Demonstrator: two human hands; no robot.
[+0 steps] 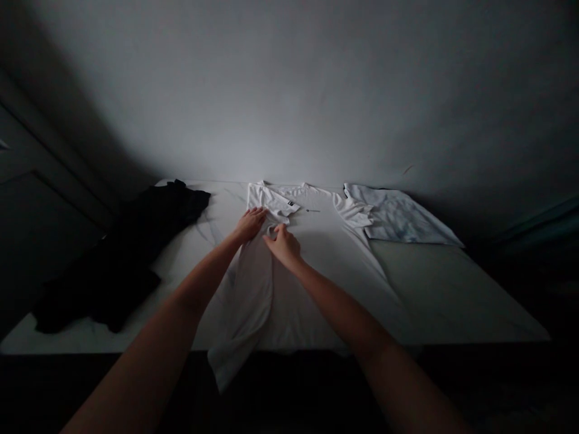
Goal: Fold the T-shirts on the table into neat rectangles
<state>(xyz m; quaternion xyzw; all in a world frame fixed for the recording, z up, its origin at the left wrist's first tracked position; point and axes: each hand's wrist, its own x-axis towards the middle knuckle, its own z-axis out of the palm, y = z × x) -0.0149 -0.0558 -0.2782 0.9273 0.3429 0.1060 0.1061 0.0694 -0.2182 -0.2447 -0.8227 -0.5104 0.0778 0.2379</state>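
A white T-shirt [325, 265] lies spread on the table, its collar toward the wall. Its left side is folded inward, with that sleeve lying over the chest and a small dark label on it. My left hand [251, 223] rests flat on the folded edge, fingers stretched out. Just right of it, my right hand [284, 243] pinches the edge of the folded layer between thumb and fingers. The lower corner of the fold hangs over the table's front edge. The shirt's other sleeve reaches out to the right.
Dark clothing [122, 259] lies heaped on the left of the pale table [452, 295]. A folded light blue-grey garment [402, 214] lies at the back right, touching the white sleeve. A plain wall [289, 90] rises behind the table. The light is dim.
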